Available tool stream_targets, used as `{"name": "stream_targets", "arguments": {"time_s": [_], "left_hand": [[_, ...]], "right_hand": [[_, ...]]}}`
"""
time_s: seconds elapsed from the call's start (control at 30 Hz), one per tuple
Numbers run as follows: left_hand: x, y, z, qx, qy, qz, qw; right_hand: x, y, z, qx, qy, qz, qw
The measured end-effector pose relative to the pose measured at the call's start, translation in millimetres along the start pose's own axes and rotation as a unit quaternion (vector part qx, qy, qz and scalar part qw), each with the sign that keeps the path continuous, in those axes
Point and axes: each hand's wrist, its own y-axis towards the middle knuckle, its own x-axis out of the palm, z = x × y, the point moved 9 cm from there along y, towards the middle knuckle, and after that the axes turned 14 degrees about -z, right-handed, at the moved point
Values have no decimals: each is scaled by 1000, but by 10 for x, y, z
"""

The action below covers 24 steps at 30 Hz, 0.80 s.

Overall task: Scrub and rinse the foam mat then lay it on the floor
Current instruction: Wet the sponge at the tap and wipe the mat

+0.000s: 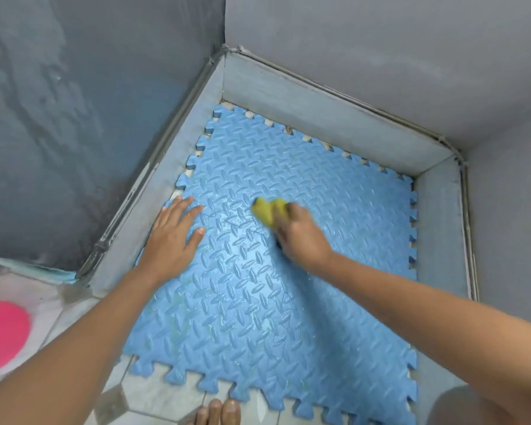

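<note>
Head view, read from the left edge. I log a pink round item [0, 335], cut off by the frame, on a pale patterned surface. Beside it the tiled floor [154, 391] meets a low grey curb [166, 191], which borders a recessed corner bay under wet-looking grey walls [74, 118].

The left hand [174, 237] lies palm down on the left part of the blue foam mat [258, 317], fingers straight and slightly spread, gripping nothing. The mat has a diamond-plate relief and toothed interlocking edges. It lies flat in the bay, its near edge reaches onto the tiles, and its surface shines wet. Bare toes [219, 412] show at the bottom edge, just short of the mat.

Near the mat's centre a yellow sponge [269, 211] touches the surface. The right hand [301, 237], motion-blurred, has its fingers curled round the sponge. I cannot tell what the dark edge under that hand is.
</note>
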Motion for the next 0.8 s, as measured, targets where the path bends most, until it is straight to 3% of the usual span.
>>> {"name": "stream_targets", "arguments": {"time_s": [0.07, 0.13, 0.2, 0.27, 0.37, 0.43, 0.5, 0.57, 0.67, 0.8], "left_hand": [[15, 12, 5, 0, -8, -15, 1000], [44, -121, 34, -15, -12, -20, 1000], [48, -452, 83, -35, 5, 0, 999], [-21, -915, 97, -68, 34, 38, 996], [-89, -1555, -50, -149, 48, 71, 985], [-74, -1886, -267, -204, 21, 74, 976], [-55, -2106, -454, -241, -53, 58, 967], [-52, -2179, -534, -243, -112, 38, 963], [-92, -2163, -606, -248, -160, 38, 955], [-140, -2199, -711, -281, -252, 34, 925]], "right_hand": [[226, -421, -663, -156, -28, -44, 986], [460, -747, -1038, -306, -86, -102, 942], [481, -763, -1081, -375, -117, -104, 914], [322, -463, -916, -342, -102, -65, 932], [22, 196, -342, -141, -15, -4, 990], [-63, 426, -29, 7, 59, 32, 998], [-48, 406, -124, 76, 102, 62, 990], [61, 252, -587, 41, 98, 65, 992], [380, -160, -1520, -115, 43, 32, 992], [789, -873, -2346, -299, 28, -21, 954]]}}
